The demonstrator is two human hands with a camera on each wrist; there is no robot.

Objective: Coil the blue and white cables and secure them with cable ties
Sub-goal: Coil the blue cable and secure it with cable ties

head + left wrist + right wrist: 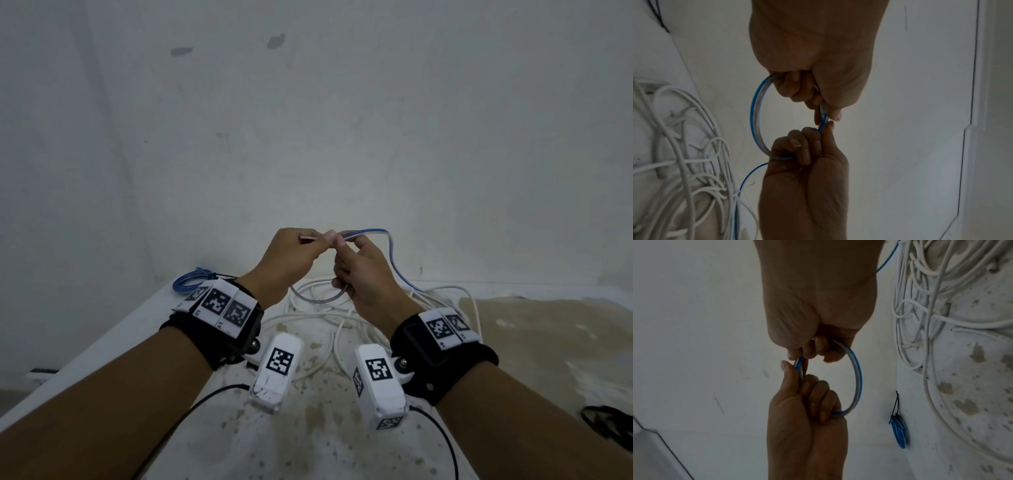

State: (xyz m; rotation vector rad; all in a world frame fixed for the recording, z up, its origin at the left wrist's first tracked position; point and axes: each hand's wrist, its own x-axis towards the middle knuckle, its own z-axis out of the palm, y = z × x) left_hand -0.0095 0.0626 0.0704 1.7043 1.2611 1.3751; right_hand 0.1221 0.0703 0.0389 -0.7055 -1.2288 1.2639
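Both hands hold a blue-and-clear cable (370,233) above the table and bend it into one small loop (754,116) (858,379). My left hand (318,240) (824,112) pinches the top of the loop between thumb and fingers, and its other fingers curl round the cable. My right hand (342,248) (803,355) pinches the same spot from the other side, its lower fingers hooked through the loop. The rest of this cable trails down to the right onto the table. Below the hands lies a loose tangle of white cables (318,315) (684,146) (931,305).
A coiled blue cable bound with a black tie (188,281) (899,433) lies at the table's far left corner. The stained white table (513,342) meets a wall behind. A dark bundle (606,421), possibly cable ties, lies at the right edge.
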